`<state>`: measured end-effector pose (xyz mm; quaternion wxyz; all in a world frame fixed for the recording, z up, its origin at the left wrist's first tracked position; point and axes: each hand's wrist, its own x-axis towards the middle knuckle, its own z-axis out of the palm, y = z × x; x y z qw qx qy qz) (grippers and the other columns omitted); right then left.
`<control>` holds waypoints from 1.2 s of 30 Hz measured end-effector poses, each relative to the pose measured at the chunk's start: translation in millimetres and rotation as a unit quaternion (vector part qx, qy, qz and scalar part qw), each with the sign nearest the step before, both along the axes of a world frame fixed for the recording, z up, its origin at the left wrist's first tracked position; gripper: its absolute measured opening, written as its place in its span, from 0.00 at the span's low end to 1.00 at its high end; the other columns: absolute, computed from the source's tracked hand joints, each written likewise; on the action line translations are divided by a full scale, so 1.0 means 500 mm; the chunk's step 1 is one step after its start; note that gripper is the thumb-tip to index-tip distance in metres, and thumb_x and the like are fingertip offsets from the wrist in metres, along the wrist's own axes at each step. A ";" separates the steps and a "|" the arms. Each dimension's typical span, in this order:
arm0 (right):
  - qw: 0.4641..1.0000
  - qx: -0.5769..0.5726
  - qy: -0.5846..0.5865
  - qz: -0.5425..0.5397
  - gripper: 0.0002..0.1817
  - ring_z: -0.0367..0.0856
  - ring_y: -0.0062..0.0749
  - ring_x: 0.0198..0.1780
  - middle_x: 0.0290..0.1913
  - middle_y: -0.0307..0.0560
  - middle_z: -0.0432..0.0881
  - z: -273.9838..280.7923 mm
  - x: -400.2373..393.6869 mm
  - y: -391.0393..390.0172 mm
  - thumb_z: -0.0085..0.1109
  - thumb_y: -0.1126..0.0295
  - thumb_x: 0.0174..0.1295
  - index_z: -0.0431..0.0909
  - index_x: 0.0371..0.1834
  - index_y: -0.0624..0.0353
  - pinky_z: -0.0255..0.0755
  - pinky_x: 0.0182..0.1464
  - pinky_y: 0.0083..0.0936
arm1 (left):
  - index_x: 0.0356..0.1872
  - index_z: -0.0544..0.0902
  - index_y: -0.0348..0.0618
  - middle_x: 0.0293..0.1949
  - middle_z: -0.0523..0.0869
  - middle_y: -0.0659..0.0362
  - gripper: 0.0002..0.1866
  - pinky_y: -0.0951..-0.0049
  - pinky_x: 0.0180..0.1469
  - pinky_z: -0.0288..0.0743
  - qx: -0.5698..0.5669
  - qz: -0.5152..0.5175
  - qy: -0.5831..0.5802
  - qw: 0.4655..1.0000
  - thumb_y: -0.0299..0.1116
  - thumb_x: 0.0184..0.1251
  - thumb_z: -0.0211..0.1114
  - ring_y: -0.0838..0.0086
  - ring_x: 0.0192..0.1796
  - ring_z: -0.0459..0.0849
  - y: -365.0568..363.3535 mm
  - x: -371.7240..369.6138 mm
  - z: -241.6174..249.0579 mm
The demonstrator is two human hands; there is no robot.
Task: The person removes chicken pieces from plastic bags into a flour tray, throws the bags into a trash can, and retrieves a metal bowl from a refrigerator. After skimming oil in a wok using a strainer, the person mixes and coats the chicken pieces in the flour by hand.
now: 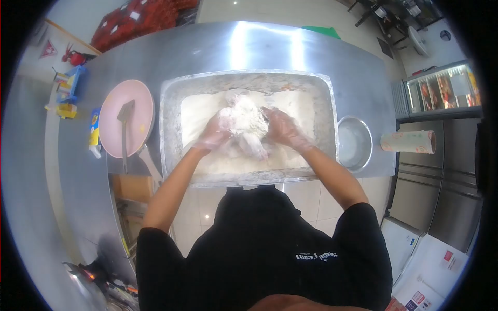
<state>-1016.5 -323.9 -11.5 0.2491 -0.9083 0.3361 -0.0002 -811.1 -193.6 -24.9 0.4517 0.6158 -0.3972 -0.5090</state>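
A large metal tray (171,111) in front of me holds a deep bed of white flour (199,163). Over its middle is a heap of flour-coated chicken pieces (248,120), pressed between both hands. My left hand (217,128), in a clear plastic glove, closes round the heap's left side, its fingers white with flour. From the other side my right hand (284,128), gloved too, grips with curled fingers. One piece hangs down below the heap between the hands. Flour hides the exact outline of the pieces and some fingertips.
Left of the tray, a pink frying pan (111,132) has a spatula (124,127) lying across it. At the right are a round metal bowl (354,143) and a patterned roll (410,141). Red sacks (137,26) stand beyond the steel table (207,54).
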 end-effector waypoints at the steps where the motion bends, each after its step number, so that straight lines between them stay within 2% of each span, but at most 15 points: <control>1: 1.000 0.001 0.002 0.012 0.30 0.78 0.44 0.56 0.49 0.57 0.81 0.023 -0.008 -0.005 0.57 0.75 0.51 0.72 0.63 0.60 0.72 0.59 0.35 | 0.66 0.67 0.37 0.54 0.80 0.55 0.32 0.70 0.54 0.75 -0.008 -0.010 -0.012 1.000 0.23 0.55 0.62 0.71 0.53 0.80 0.009 0.003 0.021; 5: 1.000 -0.023 -0.009 0.012 0.33 0.80 0.48 0.50 0.43 0.57 0.82 0.100 -0.021 -0.017 0.67 0.66 0.50 0.72 0.62 0.64 0.75 0.55 0.38 | 0.61 0.73 0.38 0.50 0.82 0.57 0.26 0.70 0.55 0.75 -0.053 -0.027 -0.073 0.996 0.25 0.58 0.63 0.72 0.50 0.81 0.029 0.024 0.073; 7: 1.000 0.008 0.012 -0.008 0.34 0.81 0.45 0.53 0.49 0.63 0.81 0.135 -0.012 -0.016 0.68 0.60 0.54 0.71 0.63 0.66 0.75 0.57 0.35 | 0.57 0.77 0.39 0.45 0.84 0.59 0.21 0.71 0.54 0.76 -0.124 -0.054 -0.135 0.982 0.27 0.61 0.64 0.74 0.48 0.81 0.020 0.040 0.083; 9: 0.997 0.019 -0.074 -0.014 0.34 0.81 0.43 0.54 0.54 0.65 0.79 0.106 -0.011 -0.021 0.66 0.58 0.58 0.70 0.63 0.67 0.75 0.58 0.33 | 0.60 0.75 0.38 0.50 0.83 0.56 0.23 0.68 0.56 0.76 -0.002 -0.074 -0.077 0.994 0.27 0.62 0.63 0.70 0.51 0.82 0.005 0.062 0.109; 12: 0.882 0.409 -0.184 -0.142 0.29 0.75 0.44 0.64 0.63 0.58 0.75 0.152 -0.001 -0.044 0.59 0.70 0.57 0.70 0.65 0.61 0.71 0.64 0.34 | 0.63 0.73 0.38 0.53 0.83 0.53 0.24 0.65 0.55 0.77 0.073 -0.015 -0.006 0.997 0.32 0.66 0.61 0.66 0.52 0.82 -0.006 0.152 0.001; 13: 0.882 0.407 -0.190 -0.140 0.29 0.73 0.44 0.65 0.65 0.56 0.74 0.115 -0.007 -0.072 0.58 0.65 0.59 0.70 0.65 0.60 0.70 0.65 0.36 | 0.64 0.72 0.38 0.53 0.83 0.52 0.24 0.63 0.55 0.77 0.079 0.021 0.014 0.997 0.34 0.68 0.60 0.65 0.52 0.82 -0.014 0.180 -0.056; 16: 0.876 0.413 -0.186 -0.163 0.32 0.69 0.44 0.68 0.69 0.53 0.70 -0.046 -0.018 -0.141 0.55 0.50 0.64 0.69 0.67 0.57 0.66 0.68 0.43 | 0.66 0.70 0.38 0.52 0.82 0.49 0.26 0.62 0.56 0.77 0.270 -0.052 -0.258 0.926 0.42 0.73 0.56 0.62 0.53 0.82 -0.101 0.154 -0.107; 19: 0.862 0.426 -0.141 -0.236 0.39 0.66 0.44 0.70 0.71 0.53 0.67 -0.065 0.053 -0.119 0.50 0.37 0.64 0.67 0.69 0.55 0.60 0.70 0.50 | 0.71 0.64 0.41 0.56 0.80 0.46 0.31 0.61 0.57 0.76 0.021 -0.079 -0.531 0.843 0.49 0.74 0.53 0.60 0.56 0.80 -0.143 0.100 -0.153; 20: 0.864 0.417 -0.124 -0.253 0.42 0.65 0.44 0.71 0.71 0.53 0.66 -0.038 0.086 -0.099 0.49 0.33 0.63 0.67 0.69 0.54 0.59 0.70 0.51 | 0.71 0.64 0.42 0.61 0.75 0.48 0.30 0.63 0.62 0.70 0.031 -0.049 -0.393 0.918 0.49 0.75 0.51 0.62 0.60 0.76 -0.164 0.115 -0.233; 21: 0.867 0.408 -0.104 -0.268 0.44 0.64 0.45 0.72 0.72 0.54 0.65 -0.013 0.109 -0.081 0.47 0.30 0.62 0.67 0.70 0.54 0.57 0.71 0.52 | 0.71 0.65 0.43 0.62 0.74 0.48 0.30 0.64 0.63 0.69 0.037 -0.029 -0.345 0.937 0.48 0.75 0.51 0.63 0.62 0.75 -0.175 0.101 -0.219; 24: 0.890 0.428 -0.041 -0.150 0.41 0.57 0.46 0.75 0.77 0.54 0.56 0.044 0.143 -0.078 0.40 0.38 0.71 0.52 0.77 0.55 0.52 0.75 0.44 | 0.71 0.65 0.46 0.67 0.71 0.50 0.28 0.66 0.68 0.65 0.140 0.024 -0.188 0.972 0.46 0.76 0.50 0.66 0.66 0.72 -0.171 0.052 -0.110; 27: 0.837 0.509 -0.174 -0.104 0.38 0.63 0.47 0.72 0.73 0.57 0.62 -0.034 0.132 -0.058 0.44 0.42 0.71 0.56 0.75 0.57 0.57 0.73 0.44 | 0.72 0.66 0.49 0.71 0.68 0.51 0.26 0.68 0.72 0.61 0.198 0.018 -0.124 0.972 0.44 0.77 0.50 0.70 0.70 0.69 -0.121 0.050 -0.044; 31: 0.969 0.231 0.042 0.073 0.34 0.67 0.50 0.69 0.67 0.60 0.69 0.019 0.074 -0.031 0.53 0.52 0.69 0.60 0.72 0.59 0.63 0.70 0.42 | 0.72 0.66 0.47 0.69 0.70 0.50 0.28 0.67 0.70 0.63 0.144 -0.016 -0.071 0.987 0.47 0.76 0.52 0.71 0.68 0.71 -0.024 0.112 0.007; 33: 0.979 0.106 0.050 0.167 0.33 0.69 0.52 0.67 0.65 0.64 0.71 0.006 -0.008 -0.026 0.56 0.57 0.67 0.61 0.70 0.63 0.64 0.69 0.41 | 0.71 0.64 0.42 0.71 0.66 0.48 0.32 0.64 0.72 0.62 0.159 -0.067 -0.119 0.978 0.49 0.72 0.56 0.62 0.70 0.69 0.008 0.119 0.063; 36: 0.978 0.163 0.109 0.068 0.38 0.69 0.55 0.66 0.63 0.70 0.70 0.064 -0.091 -0.034 0.62 0.56 0.62 0.61 0.69 0.68 0.64 0.69 0.40 | 0.71 0.64 0.39 0.73 0.61 0.46 0.34 0.61 0.76 0.55 0.202 -0.153 -0.275 0.927 0.50 0.71 0.57 0.58 0.74 0.61 0.039 0.100 0.003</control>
